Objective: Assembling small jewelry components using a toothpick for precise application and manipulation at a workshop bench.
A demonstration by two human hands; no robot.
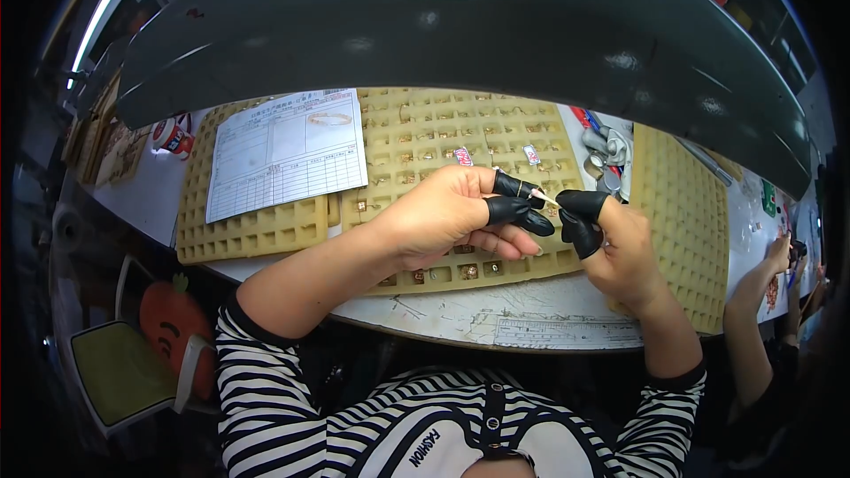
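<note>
Black finger cots cover several fingertips of both my hands. My left hand point(447, 217) is closed in a pinch above the middle foam tray point(522, 267), whose cells hold small metallic jewellery pieces. Facing it, my right hand point(624, 248) has its covered fingers pressed together. A small, pale, narrow piece point(546, 198) lies between the fingertips of both hands; its kind is too small to make out. Near the left index fingertip a thin gold-coloured line shows. Two small white tags with red marks lie on the tray, beyond my hands.
A printed paper form point(288, 155) lies over the left foam tray point(252, 235). Another foam tray point(682, 239) stands at the right. A large dark hood point(460, 35) spans overhead. A ruler point(567, 330) lies along the front edge. A co-worker's arm point(753, 310) is at far right.
</note>
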